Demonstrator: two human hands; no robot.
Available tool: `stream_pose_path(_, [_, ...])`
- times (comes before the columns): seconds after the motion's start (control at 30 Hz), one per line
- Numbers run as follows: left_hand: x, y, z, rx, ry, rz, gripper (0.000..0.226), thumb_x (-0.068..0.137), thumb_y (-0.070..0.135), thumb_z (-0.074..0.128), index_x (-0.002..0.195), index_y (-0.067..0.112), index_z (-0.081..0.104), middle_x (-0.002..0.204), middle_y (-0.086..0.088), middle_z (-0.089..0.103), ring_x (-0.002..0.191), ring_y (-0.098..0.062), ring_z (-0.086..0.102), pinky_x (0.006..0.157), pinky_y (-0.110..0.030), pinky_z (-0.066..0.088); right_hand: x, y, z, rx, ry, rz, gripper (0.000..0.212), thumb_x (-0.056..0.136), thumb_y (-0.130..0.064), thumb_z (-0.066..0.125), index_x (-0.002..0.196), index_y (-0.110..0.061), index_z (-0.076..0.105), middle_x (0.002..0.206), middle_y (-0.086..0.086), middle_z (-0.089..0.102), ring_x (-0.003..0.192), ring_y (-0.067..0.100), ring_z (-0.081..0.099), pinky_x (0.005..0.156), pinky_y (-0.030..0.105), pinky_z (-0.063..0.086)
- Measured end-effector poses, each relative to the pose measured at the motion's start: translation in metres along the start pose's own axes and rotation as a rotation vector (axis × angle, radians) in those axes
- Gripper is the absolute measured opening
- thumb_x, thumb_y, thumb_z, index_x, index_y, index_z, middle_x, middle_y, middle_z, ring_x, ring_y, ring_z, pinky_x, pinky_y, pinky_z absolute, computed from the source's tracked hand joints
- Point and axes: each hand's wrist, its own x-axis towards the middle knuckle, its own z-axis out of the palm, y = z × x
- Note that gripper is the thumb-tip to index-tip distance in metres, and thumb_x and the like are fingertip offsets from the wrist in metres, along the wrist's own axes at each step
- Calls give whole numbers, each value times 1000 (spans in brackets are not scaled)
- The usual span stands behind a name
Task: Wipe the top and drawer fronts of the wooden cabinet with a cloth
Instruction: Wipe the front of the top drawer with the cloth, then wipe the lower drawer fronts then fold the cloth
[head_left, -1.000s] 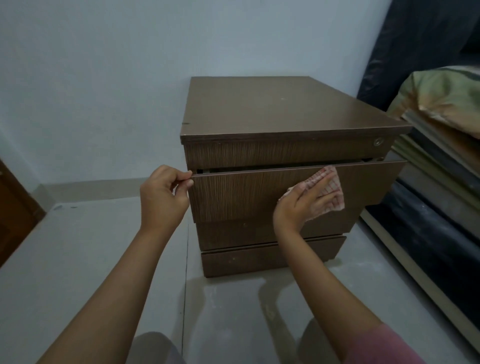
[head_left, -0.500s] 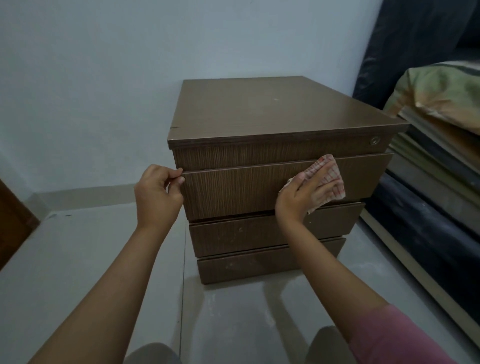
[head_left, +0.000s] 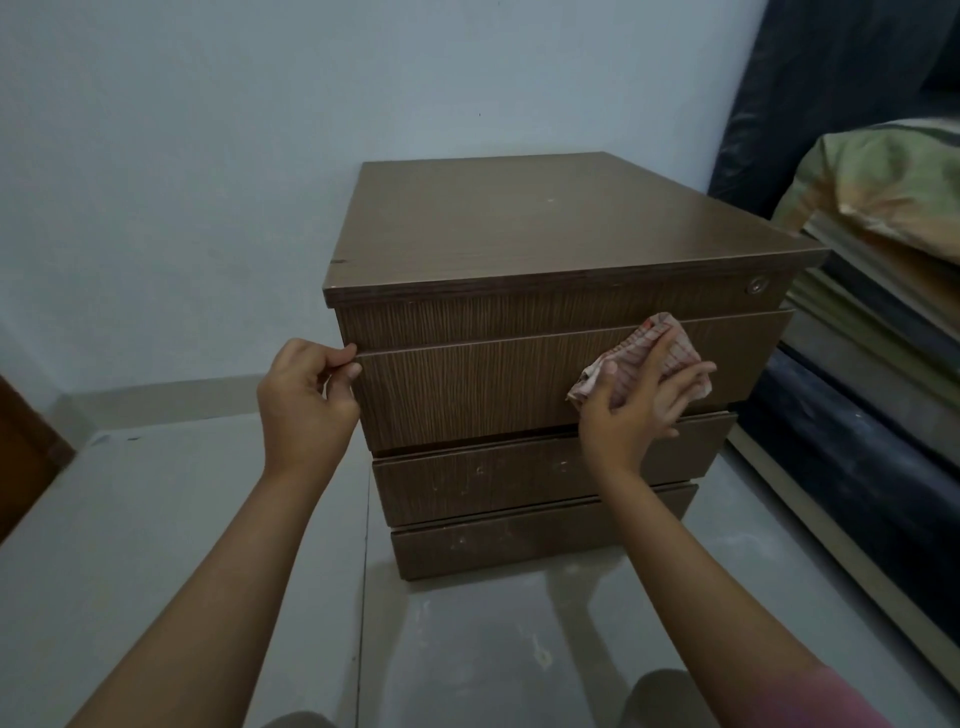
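Observation:
A brown wooden cabinet (head_left: 530, 228) stands on the floor against the pale wall, its top bare. Below the top are a narrow panel with a round lock (head_left: 757, 285) and three drawer fronts. The upper drawer front (head_left: 467, 389) sits nearly flush with the body. My left hand (head_left: 306, 400) pinches this drawer's left edge. My right hand (head_left: 639, 405) presses a red-and-white checked cloth (head_left: 675, 345) flat against the right part of the same drawer front. The two lower drawer fronts (head_left: 483, 483) show pale specks.
A grey tiled floor (head_left: 156, 519) surrounds the cabinet. To the right stands a stack of dark mattresses and folded bedding (head_left: 883, 218), close to the cabinet's side. A brown door edge (head_left: 21, 457) shows at far left. My knees appear at the bottom.
The upper drawer, pulled out a second ago, has slid back in to near flush. My right hand with the cloth stays on its right part; my left hand keeps hold of the edge.

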Motion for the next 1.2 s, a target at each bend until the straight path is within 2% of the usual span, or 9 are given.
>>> stream_pose_path(0.23, [-3,-1,3,3,13,18,11,79,-10,64,86,-2,67,82,-9,56,72,4,49,66,-4,39,10,15,5,-59,-45,-114,71,93,-55,33,147,-31,-5,152,21,-24,139,42,-20,103,68,-4])
stream_pose_path(0.33, [-7,-1,6,10,36,2,17,83,-6,62,97,1,68,88,-8,53,74,1,48,67,-19,48,10,17,11,-51,-17,-121,69,95,-52,31,147,-26,-5,151,25,-22,139,43,-21,103,64,-6])
stream_pose_path(0.4, [-18,0,7,26,46,4,28,85,-4,60,112,3,64,95,-7,51,83,-3,50,75,-24,50,10,18,13,-46,-9,-120,68,95,-51,31,146,-27,-6,152,25,-21,139,42,-21,104,64,-7])
stream_pose_path(0.47, [-40,2,9,60,11,19,42,85,-3,59,126,2,55,105,-14,50,99,-13,49,89,-18,44,10,18,13,-39,-7,-123,68,95,-52,32,146,-29,-7,152,25,-21,139,42,-21,104,64,-7])
stream_pose_path(0.6, [-90,-5,11,100,-120,20,49,83,-2,62,131,-3,49,118,-21,50,115,-12,41,104,-11,31,10,17,11,-23,-19,-137,68,95,-54,31,146,-27,-4,152,26,-20,139,44,-20,103,65,-6])
stream_pose_path(0.8, [-115,-34,14,131,-205,-125,34,83,2,65,117,1,62,109,-13,60,102,-22,58,92,-32,47,3,15,9,64,-22,-144,65,98,-38,39,149,-21,2,153,24,-18,139,46,-18,108,63,-1])
stream_pose_path(1.03, [-111,-42,25,104,-221,-181,27,82,1,67,110,0,67,98,-10,65,87,-11,56,81,-14,40,-12,8,7,132,-27,-108,55,99,-25,41,149,-20,16,157,16,-5,144,36,-2,110,33,23])
stream_pose_path(1.13, [-108,-44,30,111,-215,-211,24,81,1,68,105,-1,68,94,-11,64,82,-12,56,76,-20,43,-14,6,2,136,-6,-108,52,99,-22,42,147,-21,23,158,13,2,145,32,9,110,34,29])
stream_pose_path(1.2, [-105,-46,32,106,-203,-236,19,80,-1,68,99,-1,70,89,-11,65,77,-14,58,73,-12,40,-19,7,-1,152,14,-88,51,99,-22,42,146,-27,23,158,11,6,145,27,13,114,39,27])
